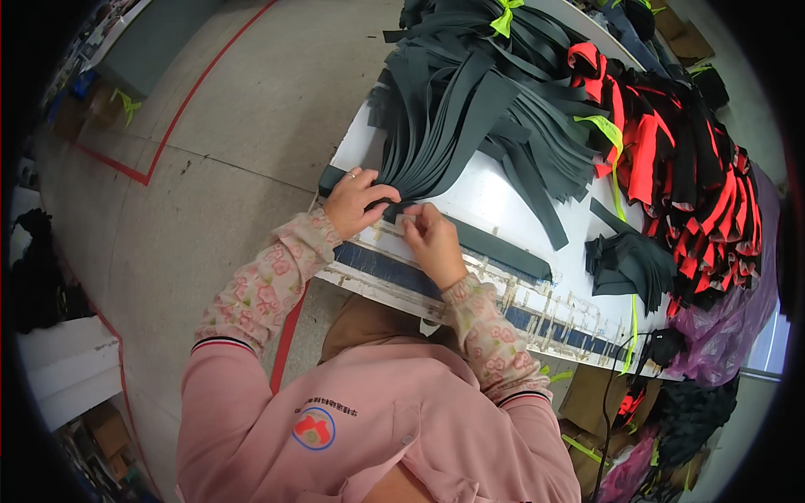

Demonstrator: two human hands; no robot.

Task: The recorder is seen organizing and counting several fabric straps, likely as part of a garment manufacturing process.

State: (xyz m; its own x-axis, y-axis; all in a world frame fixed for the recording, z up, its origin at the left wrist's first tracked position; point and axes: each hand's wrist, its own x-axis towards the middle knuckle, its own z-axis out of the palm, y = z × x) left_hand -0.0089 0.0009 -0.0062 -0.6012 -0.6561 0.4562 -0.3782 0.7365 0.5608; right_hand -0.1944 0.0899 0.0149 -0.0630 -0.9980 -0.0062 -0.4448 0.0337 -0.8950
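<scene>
A thick bundle of dark grey-green fabric strips fans out over the white table, its near ends gathered by my left hand. My left hand is closed, thumb and fingers pressed on those ends. Close beside it, my right hand is closed in a pinch at the strip ends; what lies between its fingertips is too small to make out. A single flat strip lies along the table's near side and passes beneath both hands. Its far-left end shows past my left hand.
The white table has a worn, taped near edge. Red-and-black fabric pieces are heaped at right, beside a small dark bundle and purple plastic. Yellow-green ties mark bundles. A black cable hangs at the right corner.
</scene>
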